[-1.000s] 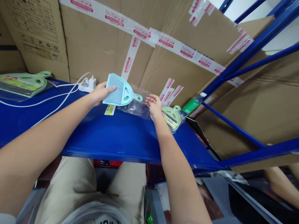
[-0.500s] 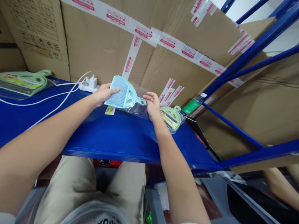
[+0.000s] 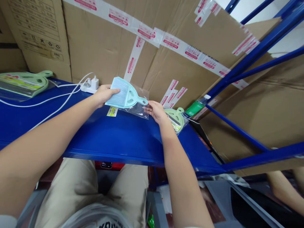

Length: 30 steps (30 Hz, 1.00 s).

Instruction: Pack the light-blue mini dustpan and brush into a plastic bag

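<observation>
My left hand point(image 3: 104, 94) grips the wide end of a light blue dustpan point(image 3: 132, 98), thumb on top. A small blue brush point(image 3: 119, 92) lies nested in the pan, its bristles to the left. Clear plastic bag film point(image 3: 140, 111) spreads behind and below the handle; whether it wraps the whole pan I cannot tell. At the handle's tip, my right hand point(image 3: 155, 110) has its fingers closed over the bag's right edge. Below the pan, a yellow and white label point(image 3: 112, 111) shows.
A wrapped green dustpan set point(image 3: 176, 117) lies right of my right hand, beside a green-labelled bottle point(image 3: 196, 107). Another green set point(image 3: 38, 83) is at far left. White cables run from a power strip point(image 3: 87, 89) across the blue shelf point(image 3: 123, 139). Cardboard boxes point(image 3: 99, 41) stand behind. Another person's arm point(image 3: 285, 190) shows lower right.
My right hand has turned, its fingers moving down from beside the handle tip onto the bag's edge. The blue dustpan has shifted very slightly left with my left hand.
</observation>
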Tool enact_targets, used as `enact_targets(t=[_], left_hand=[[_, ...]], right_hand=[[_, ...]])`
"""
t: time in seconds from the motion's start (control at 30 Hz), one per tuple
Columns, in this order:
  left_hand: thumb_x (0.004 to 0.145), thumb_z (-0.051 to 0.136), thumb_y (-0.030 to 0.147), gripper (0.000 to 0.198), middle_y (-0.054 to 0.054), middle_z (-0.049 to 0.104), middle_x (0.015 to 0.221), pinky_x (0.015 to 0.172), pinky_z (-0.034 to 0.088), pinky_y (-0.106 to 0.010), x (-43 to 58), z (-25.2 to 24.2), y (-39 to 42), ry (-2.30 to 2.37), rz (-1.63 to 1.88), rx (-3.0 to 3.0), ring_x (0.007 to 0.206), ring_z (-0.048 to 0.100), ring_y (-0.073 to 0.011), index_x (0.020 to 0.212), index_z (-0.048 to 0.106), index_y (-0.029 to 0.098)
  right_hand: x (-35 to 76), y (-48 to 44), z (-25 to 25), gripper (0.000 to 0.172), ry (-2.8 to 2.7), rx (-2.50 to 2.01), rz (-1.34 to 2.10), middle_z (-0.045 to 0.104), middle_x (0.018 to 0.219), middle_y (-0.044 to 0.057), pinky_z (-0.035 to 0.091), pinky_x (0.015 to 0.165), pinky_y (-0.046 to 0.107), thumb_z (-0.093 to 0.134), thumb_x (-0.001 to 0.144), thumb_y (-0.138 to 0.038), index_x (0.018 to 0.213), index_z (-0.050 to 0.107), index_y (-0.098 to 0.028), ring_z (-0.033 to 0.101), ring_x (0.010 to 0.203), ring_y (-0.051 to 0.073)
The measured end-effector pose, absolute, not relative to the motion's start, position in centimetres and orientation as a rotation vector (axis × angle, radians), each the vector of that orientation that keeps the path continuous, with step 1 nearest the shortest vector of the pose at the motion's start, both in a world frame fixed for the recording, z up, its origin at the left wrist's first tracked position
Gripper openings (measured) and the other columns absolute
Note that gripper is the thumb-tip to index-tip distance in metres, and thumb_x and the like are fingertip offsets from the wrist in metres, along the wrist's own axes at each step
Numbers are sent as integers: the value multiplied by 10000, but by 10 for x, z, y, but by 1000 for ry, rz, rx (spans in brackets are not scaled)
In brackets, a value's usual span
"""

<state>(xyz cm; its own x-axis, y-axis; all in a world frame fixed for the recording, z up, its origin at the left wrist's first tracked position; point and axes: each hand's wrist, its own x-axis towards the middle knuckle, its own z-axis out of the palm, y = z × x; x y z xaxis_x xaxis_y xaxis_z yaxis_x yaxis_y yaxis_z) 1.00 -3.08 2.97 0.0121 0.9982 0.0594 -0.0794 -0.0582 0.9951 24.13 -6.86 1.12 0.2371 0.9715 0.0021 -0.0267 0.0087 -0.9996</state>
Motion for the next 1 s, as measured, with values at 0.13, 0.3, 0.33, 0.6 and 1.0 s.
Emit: enact_targets(t=[0.13,0.3,0.33,0.6,1.0], left_hand=[[709,771,184,181,-82,770,811,815,592,-329,10,26,-29,1152,1281,1235,925,741,-252,886,747,158],[745,736,226,95,-60,695,702,736,585,-333,8,20,-19,1150,1277,1263,816,713,-229,814,709,167],[747,729,231,85,-55,673,684,719,580,-334,7,19,-17,1155,1284,1275,798,705,-226,797,698,169],[686,719,146,101,-47,675,776,756,574,-340,1,17,-11,1193,1284,1283,809,682,-199,743,650,192],[678,684,130,237,-67,707,885,883,558,-400,-5,5,-1,1373,1226,1616,898,704,-244,902,646,197]], right_hand=[[240,-69,11,145,-1008,-1300,1049,652,639,-28,559,622,210,620,878,-131,754,591,-199,623,574,90],[238,-66,10,186,-962,-1335,998,645,626,-16,591,601,247,635,856,-76,717,573,-182,605,505,93],[239,-65,10,187,-945,-1334,985,640,619,-16,597,599,254,632,856,-68,718,574,-181,609,496,97],[249,-60,7,181,-848,-1346,891,650,689,-1,627,699,288,538,894,-58,767,552,-186,678,573,116],[262,-54,5,185,-728,-1399,766,594,689,-28,617,679,242,404,920,-75,838,511,-202,643,544,78]])
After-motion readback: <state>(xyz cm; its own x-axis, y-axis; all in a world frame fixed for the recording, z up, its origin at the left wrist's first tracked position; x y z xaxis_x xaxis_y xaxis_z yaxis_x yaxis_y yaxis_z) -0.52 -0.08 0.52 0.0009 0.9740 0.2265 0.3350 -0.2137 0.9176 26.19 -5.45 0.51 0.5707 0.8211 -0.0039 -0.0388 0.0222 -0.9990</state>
